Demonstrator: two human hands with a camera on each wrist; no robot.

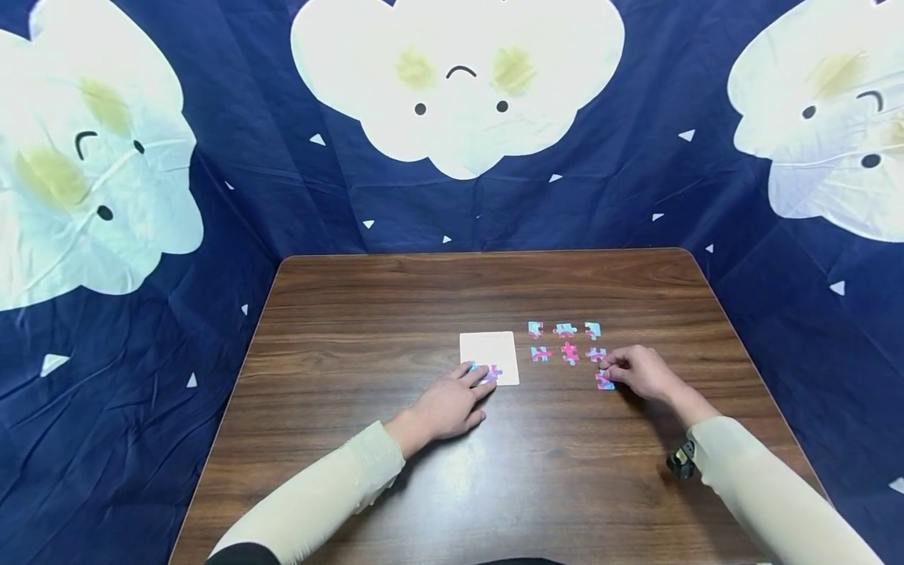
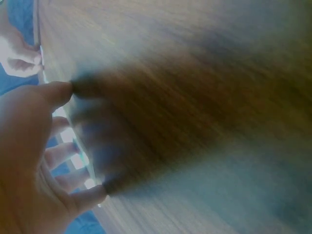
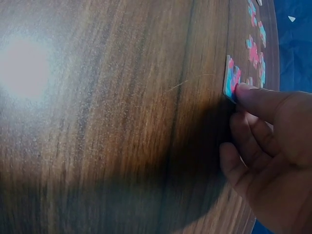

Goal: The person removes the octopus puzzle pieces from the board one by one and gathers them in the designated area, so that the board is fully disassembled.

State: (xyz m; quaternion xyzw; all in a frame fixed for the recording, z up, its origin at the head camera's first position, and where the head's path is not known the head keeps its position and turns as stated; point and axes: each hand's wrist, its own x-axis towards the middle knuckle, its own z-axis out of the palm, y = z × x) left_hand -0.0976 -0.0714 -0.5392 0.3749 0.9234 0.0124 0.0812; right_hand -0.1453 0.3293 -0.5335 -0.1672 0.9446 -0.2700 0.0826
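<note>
My left hand (image 1: 446, 404) lies with its fingers spread at the lower left of a white square puzzle board (image 1: 490, 348). Its fingertips touch pink-and-blue jigsaw pieces (image 1: 496, 373) along the board's bottom edge; the fingers partly hide them. In the left wrist view the fingers (image 2: 61, 155) stretch out to the board. Over to the right, my right hand (image 1: 639, 373) pinches a corner jigsaw piece (image 1: 603, 383) between thumb and fingers. That piece (image 3: 228, 83) shows a straight edge in the right wrist view, tilted up a little or flat; I cannot tell which.
Several more pink-and-blue pieces, among them a pink centre one (image 1: 570, 353), lie in two rows right of the board. The brown wooden table (image 1: 353, 314) meets a dark blue cloth (image 1: 395, 212) with white clouds at its back and sides.
</note>
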